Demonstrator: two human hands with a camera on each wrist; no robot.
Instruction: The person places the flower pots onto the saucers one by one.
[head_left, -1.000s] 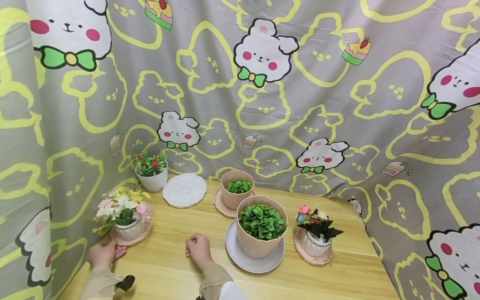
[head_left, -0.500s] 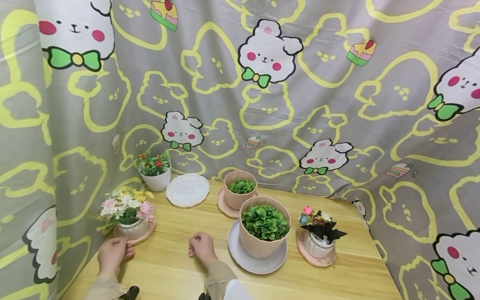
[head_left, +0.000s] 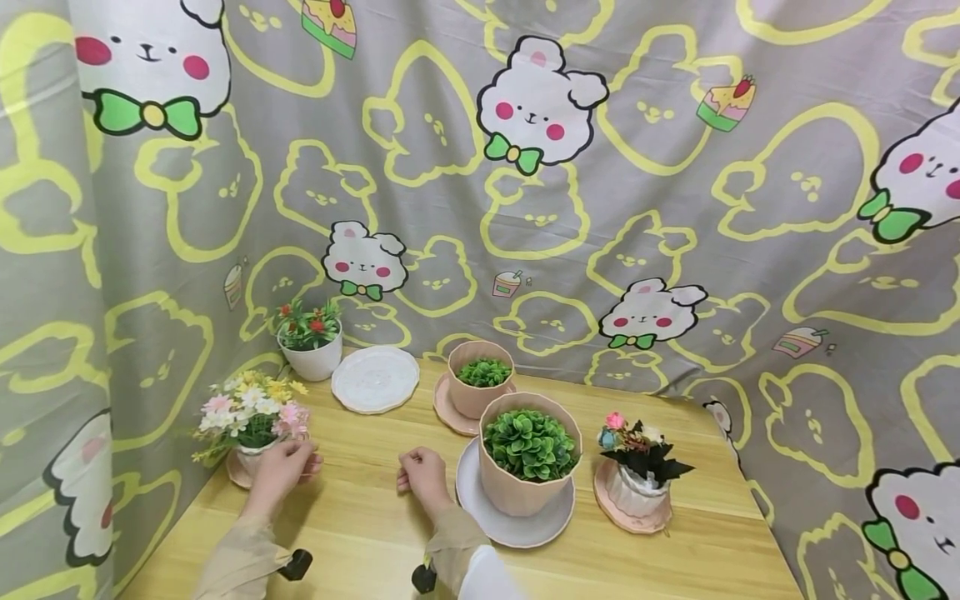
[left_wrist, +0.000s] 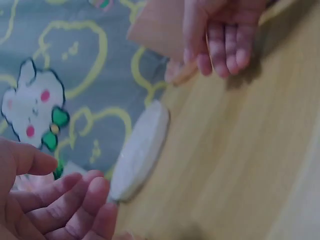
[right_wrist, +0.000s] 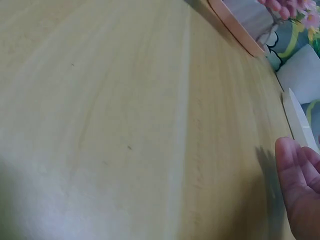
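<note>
In the head view my left hand (head_left: 281,471) hovers in front of the white pot of pink, white and yellow flowers (head_left: 251,412), overlapping its pink saucer (head_left: 238,471). The left wrist view shows that hand's fingers (left_wrist: 75,202) loosely bent, with nothing in them. My right hand (head_left: 425,479) is over the table's middle, left of the big pink pot of green leaves (head_left: 528,492) on a grey-white saucer (head_left: 480,521). Its fingers (right_wrist: 295,167) are relaxed and hold nothing, above their shadow on the wood.
Behind stand a white pot with red-flowered greenery (head_left: 311,358), a bare white plate (head_left: 375,379) and a smaller pink pot (head_left: 480,400) on a pink saucer. At right, a white pot with dark leaves (head_left: 641,487) sits on another pink saucer. Patterned curtain (head_left: 450,208) encloses the wooden table (head_left: 360,517).
My left hand has left the flower pot's saucer edge and moved right and up from it. The right hand has shifted slightly to the right. The pots stay in place.
</note>
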